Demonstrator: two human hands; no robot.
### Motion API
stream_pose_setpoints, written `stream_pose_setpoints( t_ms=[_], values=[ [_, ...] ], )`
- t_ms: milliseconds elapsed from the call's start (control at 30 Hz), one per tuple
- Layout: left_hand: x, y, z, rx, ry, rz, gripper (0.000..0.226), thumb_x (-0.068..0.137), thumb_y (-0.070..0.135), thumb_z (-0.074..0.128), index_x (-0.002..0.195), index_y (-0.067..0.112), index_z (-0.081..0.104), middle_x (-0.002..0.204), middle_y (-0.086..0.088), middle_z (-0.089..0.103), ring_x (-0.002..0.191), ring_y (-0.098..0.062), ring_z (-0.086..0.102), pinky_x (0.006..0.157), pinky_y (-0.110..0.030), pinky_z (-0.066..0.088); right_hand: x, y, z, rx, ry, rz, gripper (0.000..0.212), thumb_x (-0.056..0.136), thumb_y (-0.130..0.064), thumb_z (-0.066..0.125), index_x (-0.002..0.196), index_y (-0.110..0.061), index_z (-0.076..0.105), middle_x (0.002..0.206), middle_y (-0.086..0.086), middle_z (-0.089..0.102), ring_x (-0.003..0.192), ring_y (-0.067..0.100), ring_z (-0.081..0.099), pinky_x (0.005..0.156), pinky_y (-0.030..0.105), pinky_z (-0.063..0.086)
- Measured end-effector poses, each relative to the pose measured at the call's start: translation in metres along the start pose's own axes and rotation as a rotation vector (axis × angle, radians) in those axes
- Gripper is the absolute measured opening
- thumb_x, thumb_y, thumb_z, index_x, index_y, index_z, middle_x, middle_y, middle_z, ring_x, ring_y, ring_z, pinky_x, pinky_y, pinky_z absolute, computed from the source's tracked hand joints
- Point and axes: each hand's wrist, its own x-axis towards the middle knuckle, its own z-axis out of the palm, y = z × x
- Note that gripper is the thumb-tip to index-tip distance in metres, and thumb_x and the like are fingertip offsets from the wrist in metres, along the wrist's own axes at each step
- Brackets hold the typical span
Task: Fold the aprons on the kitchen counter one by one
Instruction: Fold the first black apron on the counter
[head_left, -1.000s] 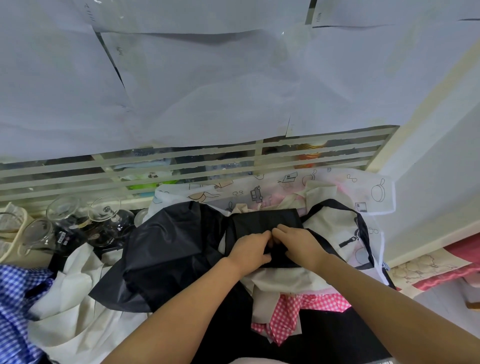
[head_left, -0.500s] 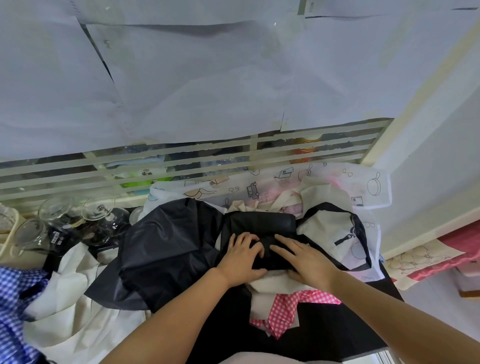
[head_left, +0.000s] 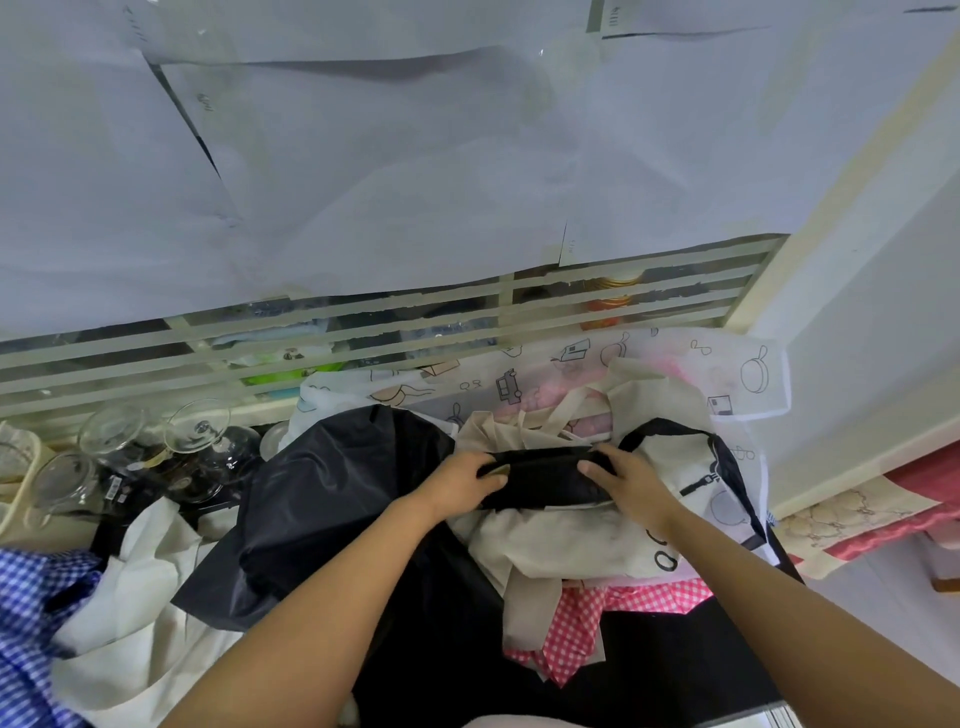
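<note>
nearest the camera, two bare forearms reach forward over a flat black surface (head_left: 675, 670); whether it is bench top or cloth i cannot tell. on it, nearer than the right grip, lies a pink checked apron (head_left: 579, 618), crumpled, with a cream strap across it. just under both grips is a cream apron (head_left: 561, 540), rumpled and spread flat. the left grip (head_left: 460, 486) and the right grip (head_left: 631, 486) each hold one end of the folded black apron (head_left: 545, 480), fingers curled round it and thumbs on top. this apron is a narrow, matte black bundle lying crosswise between the grips on the cream apron, its long edges roughly straight. right of the right grip and touching it is a white apron with black trim (head_left: 691, 483), printed with kitchen drawings. left of the left grip a glossy black apron (head_left: 322, 499) is heaped in loose, shiny folds. further left are a cream cloth (head_left: 135, 597) and a blue checked cloth (head_left: 31, 618). beyond these, well left of the grips, stand some clear glass jugs (head_left: 135, 452). beyond the grips a thin white printed apron (head_left: 748, 379) lies against the window slats (head_left: 363, 332), with white paper sheets (head_left: 363, 156) above.
</note>
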Motion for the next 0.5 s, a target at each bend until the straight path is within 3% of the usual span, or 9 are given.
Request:
stream_pose_setpoints(
  t_ms=[67,133,200,267,400,500],
  values=[
    [0.008,-0.003,-0.006,-0.098,0.039,-0.044,0.019,0.091,0.025,0.064,0.103,0.01,0.068,0.094,-0.002,0.066,0.09,-0.016,0.062,0.074,-0.02,0.047,0.008,-0.001,0.002,-0.019,0.044,0.085,0.01,0.096,-0.025,0.056,0.088,-0.02,0.06,0.083,0.002,0.064,0.083,0.022,0.059,0.07,0.024,0.041],
    [0.015,-0.006,-0.004,-0.068,0.059,-0.09,0.019,0.089,0.024,0.067,0.104,0.012,0.068,0.098,-0.003,0.067,0.091,-0.016,0.062,0.078,-0.024,0.048,0.017,-0.001,0.006,-0.141,0.019,0.194,0.021,0.095,-0.03,0.056,0.107,-0.015,0.063,0.099,0.005,0.066,0.096,0.025,0.06,0.077,0.025,0.04],
    [0.021,-0.005,0.001,0.055,0.111,-0.148,0.028,0.086,0.025,0.069,0.111,0.014,0.066,0.106,-0.005,0.067,0.098,-0.019,0.062,0.083,-0.028,0.049,0.023,-0.003,0.011,-0.294,0.042,0.26,0.035,0.094,-0.035,0.057,0.116,-0.008,0.061,0.108,0.009,0.066,0.1,0.026,0.061,0.076,0.027,0.04],
    [0.025,0.002,0.007,0.248,0.174,-0.189,0.042,0.083,0.025,0.072,0.12,0.014,0.056,0.117,-0.005,0.06,0.108,-0.023,0.058,0.088,-0.032,0.047,0.024,-0.006,0.015,-0.38,0.121,0.25,0.036,0.091,-0.036,0.06,0.114,-0.008,0.059,0.11,0.009,0.065,0.097,0.025,0.061,0.072,0.028,0.041],
    [0.036,0.011,0.012,0.575,0.122,0.047,0.041,0.085,0.014,0.064,0.123,0.014,0.049,0.128,-0.006,0.05,0.119,-0.025,0.046,0.096,-0.034,0.039,0.024,-0.006,0.021,-0.412,0.163,0.228,0.046,0.085,-0.038,0.068,0.118,-0.011,0.048,0.122,0.007,0.05,0.1,0.026,0.058,0.076,0.032,0.044],
    [0.039,0.009,0.012,0.618,-0.004,0.103,0.042,0.086,0.014,0.055,0.127,0.013,0.046,0.13,-0.008,0.048,0.123,-0.027,0.044,0.102,-0.038,0.034,0.024,-0.006,0.021,-0.43,0.115,0.233,0.058,0.08,-0.043,0.071,0.121,-0.012,0.045,0.124,0.008,0.045,0.101,0.028,0.056,0.073,0.031,0.043]
  ],
)
